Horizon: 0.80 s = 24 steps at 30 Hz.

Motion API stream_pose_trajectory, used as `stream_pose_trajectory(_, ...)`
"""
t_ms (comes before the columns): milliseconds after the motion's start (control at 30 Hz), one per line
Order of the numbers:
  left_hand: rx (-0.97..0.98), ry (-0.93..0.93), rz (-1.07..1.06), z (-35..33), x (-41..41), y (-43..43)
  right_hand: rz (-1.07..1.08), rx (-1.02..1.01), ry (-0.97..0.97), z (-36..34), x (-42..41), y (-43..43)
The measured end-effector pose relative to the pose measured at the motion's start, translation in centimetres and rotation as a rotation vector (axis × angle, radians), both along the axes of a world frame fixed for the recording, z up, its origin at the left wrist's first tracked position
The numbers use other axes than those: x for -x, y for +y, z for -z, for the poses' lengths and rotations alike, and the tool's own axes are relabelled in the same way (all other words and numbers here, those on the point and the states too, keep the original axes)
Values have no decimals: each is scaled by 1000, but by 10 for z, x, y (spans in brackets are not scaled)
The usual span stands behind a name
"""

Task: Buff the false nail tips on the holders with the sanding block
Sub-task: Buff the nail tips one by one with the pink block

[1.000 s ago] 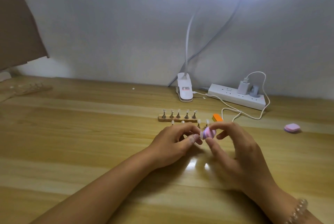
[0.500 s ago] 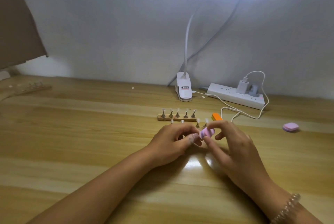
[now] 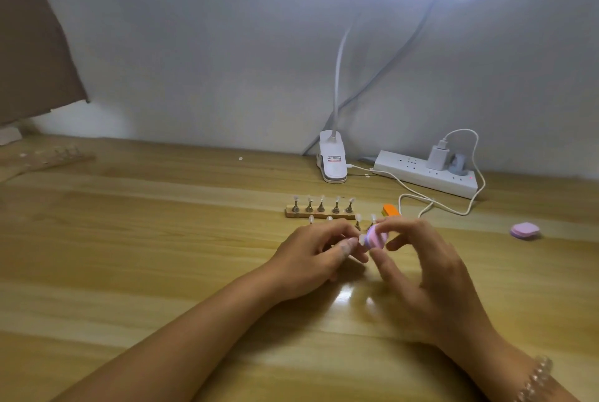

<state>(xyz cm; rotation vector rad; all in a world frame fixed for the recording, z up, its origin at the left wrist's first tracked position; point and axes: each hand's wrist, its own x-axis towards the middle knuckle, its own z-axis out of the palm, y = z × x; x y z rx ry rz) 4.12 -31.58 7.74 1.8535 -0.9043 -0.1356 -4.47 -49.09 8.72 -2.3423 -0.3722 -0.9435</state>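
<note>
Head view: pinched in the right hand [image 3: 431,275], the sanding block [image 3: 376,237] has merely rocked since a second ago against the one nail tip [image 3: 360,240] that the left hand [image 3: 319,252] pinches, so buffing likely continues; the far holder [image 3: 319,214] carries five tips [image 3: 321,199], four nearer tips [image 3: 311,218] show, plus one spare pink block [image 3: 525,230] and one orange block [image 3: 391,209].

sanding block [image 3: 375,238]: small, pink over a purple layer, tilted, off the bench, pinched by the right hand [image 3: 421,275]
nail tip [image 3: 360,240]: pale, touching the block at its 9 o'clock, held in the left hand [image 3: 311,259]
holder strip [image 3: 319,215]: wooden, at the block's 11 o'clock, five upright tipped stands
</note>
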Motion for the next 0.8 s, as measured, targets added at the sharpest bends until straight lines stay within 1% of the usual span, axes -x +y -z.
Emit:
stream_pose_trajectory(67, -20, -46, -18, 1, -2, 1, -81, 59, 41, 2, 0, 4)
stream_pose_trajectory(100, -24, -47, -20, 1, -3, 1, -78, 45, 68, 2, -1, 3)
stream_pose_trajectory(200, -7, 5, 2, 1, -1, 0, 43, -15, 54, 2, -4, -5)
stream_pose_trajectory(233, 2, 28, 10, 0, 0, 0, 50, -24, 30, 2, -4, -6)
stream_pose_trajectory(300, 0, 18, 4, 0, -1, -1, -7, 5, -13, 2, -2, -2)
stream_pose_trajectory(367, -27, -32, -21, 1, -3, 0, -64, 77, -1, 4, -1, 3)
stream_pose_trajectory(400, -32, -41, -23, 1, -3, 0, -55, 82, 19, 4, -2, 3)
stream_pose_trajectory(467, -8, -8, -3, 2, -3, 0, 15, 20, 39, 4, -6, -2)
stream_pose_trajectory(533, 7, 38, 13, 2, -1, -1, 41, -41, 14, 3, -7, -7)
stream_pose_trajectory(600, -15, 3, 4, 2, -2, -1, -23, -13, -16, 3, -4, -4)
stream_pose_trajectory(667, -50, -60, -26, 3, -4, -1, -94, 48, -3, 5, -2, 2)
stream_pose_trajectory(733, -44, -51, -24, 3, -3, -1, -67, 33, 18, 5, -4, 1)
stream_pose_trajectory(800, -27, -12, 4, 3, -3, -1, 14, -15, 28, 4, -6, -3)
